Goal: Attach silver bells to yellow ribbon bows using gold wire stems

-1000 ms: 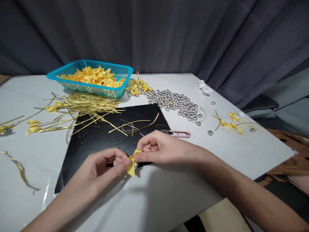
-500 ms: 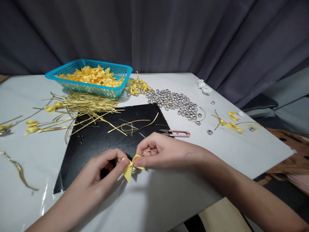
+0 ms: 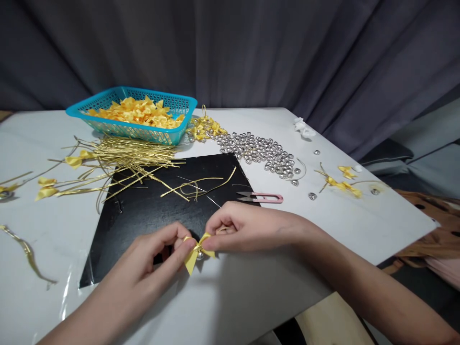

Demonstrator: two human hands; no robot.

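Note:
A small yellow ribbon bow is pinched from both sides, just over the near edge of a black board. My left hand grips its left loop between thumb and forefinger. My right hand pinches the right loop, and a bit of thin gold cord shows at its fingers. A shiny silver bell or bead hangs under the bow's knot. Pink-handled thread snips lie just beyond my right hand. The bow's back side is hidden.
A blue basket of yellow bows stands at the back left, gold cords in front of it. Silver beads are heaped back right, near more bows. Loose bows lie on the white table.
Both hands and the bow have shifted slightly down toward me, my right hand also a little to the right. Both still grip the bow.

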